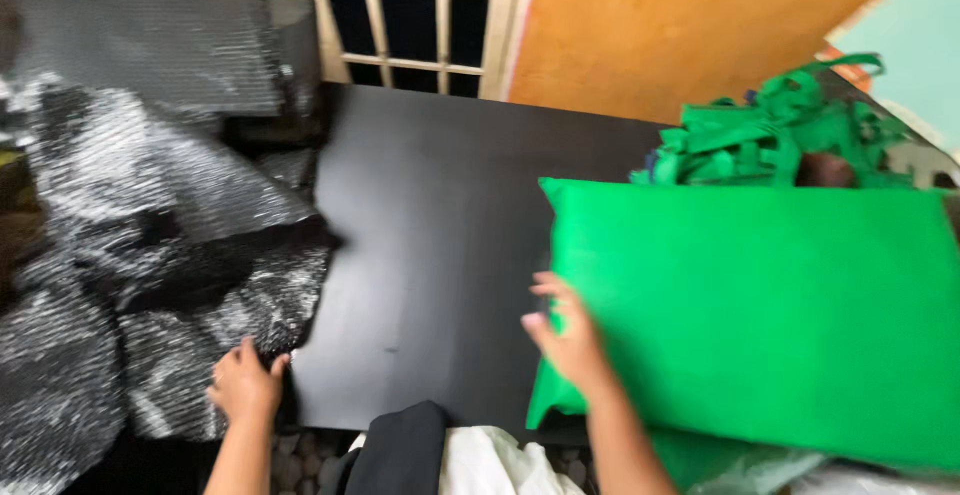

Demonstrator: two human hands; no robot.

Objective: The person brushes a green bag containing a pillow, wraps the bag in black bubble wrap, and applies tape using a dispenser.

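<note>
A flat black rectangular desk (430,255) fills the middle of the view, running back to a barred window frame (400,15) and an orange wall (680,25). Over its left edge lies a heap of black textured sheet material with a silvery sheen (130,225), crumpled in folds and hanging down past the desk's near corner. On the right side a large flat bright-green fabric bag (760,305) lies tilted, its near corner reaching past the desk's front edge. Behind it sits a loose pile of green fabric bags with handles (780,135). At the near edge, below the desk, lies a black and white cloth (440,455). The right hand (570,335) rests on the left edge of the green bag, grip open with fingers spread on the fabric. The left hand (245,385) has its grip closed on the lower edge of the black sheet material.
</note>
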